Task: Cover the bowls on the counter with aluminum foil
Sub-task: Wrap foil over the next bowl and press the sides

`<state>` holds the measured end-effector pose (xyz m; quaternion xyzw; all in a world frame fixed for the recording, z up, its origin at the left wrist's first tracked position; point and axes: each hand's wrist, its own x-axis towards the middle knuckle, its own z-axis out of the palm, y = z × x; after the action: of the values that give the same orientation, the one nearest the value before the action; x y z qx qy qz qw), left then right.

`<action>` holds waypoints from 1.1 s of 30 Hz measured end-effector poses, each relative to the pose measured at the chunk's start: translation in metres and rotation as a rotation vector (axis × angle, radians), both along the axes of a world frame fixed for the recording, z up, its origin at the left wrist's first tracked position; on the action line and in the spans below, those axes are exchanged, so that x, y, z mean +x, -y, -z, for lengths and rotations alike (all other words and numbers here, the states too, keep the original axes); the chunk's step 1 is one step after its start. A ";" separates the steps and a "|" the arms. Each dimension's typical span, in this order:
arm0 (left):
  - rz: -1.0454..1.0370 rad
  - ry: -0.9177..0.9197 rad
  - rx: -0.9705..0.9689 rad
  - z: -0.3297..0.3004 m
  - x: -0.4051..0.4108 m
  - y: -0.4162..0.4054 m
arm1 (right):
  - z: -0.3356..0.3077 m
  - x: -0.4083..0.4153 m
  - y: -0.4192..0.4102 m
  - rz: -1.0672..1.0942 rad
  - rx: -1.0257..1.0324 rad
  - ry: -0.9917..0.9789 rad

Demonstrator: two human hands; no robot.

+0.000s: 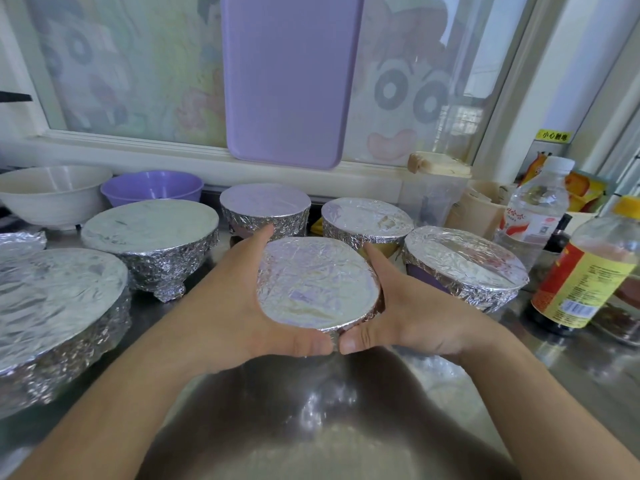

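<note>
The left hand (239, 289) and right hand (408, 306) cup a foil-covered bowl (317, 284) from both sides, thumbs meeting at its near edge, above the steel tabletop (311, 410). 5 other foil-wrapped bowls surround it; a white bowl (52, 195) and purple bowl (152, 187) at the back left sit uncovered.

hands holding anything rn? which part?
Yes. Left hand and right hand grip one foil-covered bowl by its sides at the rim, thumbs meeting on the near edge.
</note>
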<state>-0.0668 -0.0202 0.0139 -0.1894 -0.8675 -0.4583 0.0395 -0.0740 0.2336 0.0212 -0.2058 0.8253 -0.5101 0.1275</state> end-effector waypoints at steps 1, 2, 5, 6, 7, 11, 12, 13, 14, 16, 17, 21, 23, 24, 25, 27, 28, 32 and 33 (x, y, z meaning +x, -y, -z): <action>0.009 -0.010 0.005 -0.001 0.000 -0.001 | 0.001 -0.001 0.000 -0.013 -0.012 0.006; 0.010 -0.011 0.004 0.000 -0.001 -0.001 | 0.001 -0.001 0.001 -0.026 -0.020 0.013; 0.000 -0.018 0.002 0.001 -0.002 -0.001 | -0.001 0.000 0.002 -0.075 -0.049 0.014; -0.013 -0.009 -0.011 0.002 -0.003 0.000 | -0.001 0.000 0.002 -0.100 -0.059 0.013; -0.019 -0.002 -0.011 0.002 -0.003 0.000 | -0.002 0.000 0.004 -0.117 -0.066 0.013; -0.012 -0.012 -0.021 0.002 -0.001 -0.001 | 0.000 0.000 0.005 -0.154 -0.091 0.020; -0.013 -0.021 -0.026 0.002 -0.002 -0.001 | 0.001 0.000 0.006 -0.153 -0.102 0.023; -0.012 -0.026 -0.027 0.002 -0.002 -0.001 | 0.001 -0.001 0.006 -0.151 -0.113 0.029; -0.010 -0.030 -0.021 0.003 -0.002 -0.001 | 0.001 -0.001 0.007 -0.150 -0.121 0.037; -0.015 -0.027 -0.011 0.003 -0.003 0.000 | 0.002 -0.001 0.007 -0.159 -0.136 0.052; -0.020 -0.024 -0.010 0.004 -0.003 0.000 | 0.002 -0.002 0.007 -0.166 -0.144 0.061; -0.009 -0.018 0.000 0.004 -0.003 0.000 | 0.004 -0.003 0.008 -0.167 -0.186 0.102; -0.003 -0.034 0.006 0.005 -0.003 0.000 | 0.006 -0.003 0.008 -0.175 -0.207 0.125; -0.004 -0.039 0.009 0.004 -0.004 0.000 | 0.006 -0.004 0.008 -0.181 -0.214 0.136; -0.002 -0.039 0.008 0.004 -0.003 -0.001 | 0.007 -0.004 0.009 -0.182 -0.215 0.148; 0.001 -0.032 0.002 0.004 -0.003 -0.001 | 0.009 -0.006 0.009 -0.163 -0.207 0.167; 0.005 -0.027 0.003 0.004 -0.003 -0.001 | 0.009 -0.006 0.009 -0.153 -0.205 0.174; 0.005 -0.007 -0.010 0.003 -0.002 0.000 | 0.013 -0.006 0.011 -0.117 -0.192 0.184; 0.004 0.001 -0.018 0.002 -0.002 0.001 | 0.013 -0.006 0.012 -0.100 -0.186 0.176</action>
<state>-0.0683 -0.0208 0.0114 -0.1911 -0.8712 -0.4507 0.0363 -0.0796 0.2215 0.0078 -0.2121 0.7489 -0.5935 0.2048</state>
